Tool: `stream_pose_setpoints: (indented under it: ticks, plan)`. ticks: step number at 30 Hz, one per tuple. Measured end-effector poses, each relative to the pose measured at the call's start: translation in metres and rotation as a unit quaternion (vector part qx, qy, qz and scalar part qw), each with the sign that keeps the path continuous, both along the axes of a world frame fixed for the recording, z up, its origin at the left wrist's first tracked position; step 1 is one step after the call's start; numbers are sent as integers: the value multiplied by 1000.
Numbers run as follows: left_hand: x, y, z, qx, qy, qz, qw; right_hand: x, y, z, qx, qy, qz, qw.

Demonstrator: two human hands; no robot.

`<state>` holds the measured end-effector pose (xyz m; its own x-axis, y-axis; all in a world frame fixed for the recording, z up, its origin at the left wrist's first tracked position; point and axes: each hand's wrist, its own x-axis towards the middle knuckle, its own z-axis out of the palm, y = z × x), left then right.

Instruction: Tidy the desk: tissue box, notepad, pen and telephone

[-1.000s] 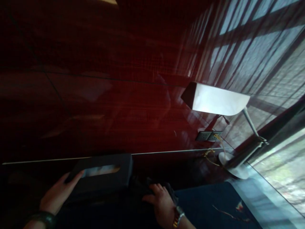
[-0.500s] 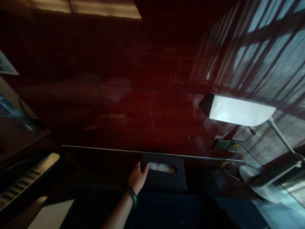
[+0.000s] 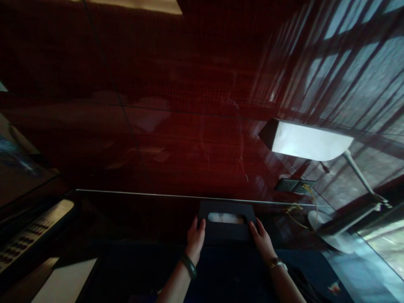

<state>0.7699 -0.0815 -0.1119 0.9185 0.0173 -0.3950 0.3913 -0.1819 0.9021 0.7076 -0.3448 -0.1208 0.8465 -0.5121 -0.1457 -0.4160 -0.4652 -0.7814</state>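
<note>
A dark tissue box (image 3: 225,234) sits against the back wall, its long slot showing pale tissue (image 3: 226,218). My left hand (image 3: 196,240) grips the box's left end, thumb on the top edge. At the opposite end, my right hand (image 3: 261,238) holds on in the same way. Both hands' fingertips are partly hidden behind the sides of the box. A dark bangle circles my left wrist, and a metal-banded watch is on the right.
A desk lamp (image 3: 311,141) stands to the right, near wall sockets (image 3: 295,185) with a yellowish cord. On the left lie a telephone-like keypad device (image 3: 36,231) and a white sheet (image 3: 65,281). Glossy red panelling (image 3: 189,126) rises behind.
My right hand has come into view and taken hold of the box's right end. The tissue box and my left hand have shifted right in view.
</note>
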Motion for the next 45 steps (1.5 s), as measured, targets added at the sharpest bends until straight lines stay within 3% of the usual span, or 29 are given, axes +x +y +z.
stream_pose_setpoints:
  ticks: [2,4,8,10,15,19,22,27,35,45]
  plan:
    - [-1,3,2,-2,-3,-13,1000,1,4,17,-92,-51,28,994]
    - [-1,5,5,7,-11,-28,1000,7,18,42,-172,-89,105,975]
    - [-1,3,7,75,-44,-43,995,31,67,83,-237,43,348,906]
    - [-4,4,8,108,-48,-51,992,39,84,91,-273,88,386,877]
    - [-5,17,25,163,-103,-86,977,40,82,88,-291,97,381,872]
    - [8,10,52,281,-247,-159,914,40,73,86,-290,134,367,874]
    - [17,-7,64,321,-285,-222,876,42,71,83,-287,145,365,874]
    - [26,-22,65,362,-289,-253,849,46,67,78,-288,134,360,877]
    - [29,-10,67,410,-264,-261,833,48,62,80,-274,102,381,877]
    - [32,-29,72,415,-297,-291,809,36,58,66,-240,42,335,910]
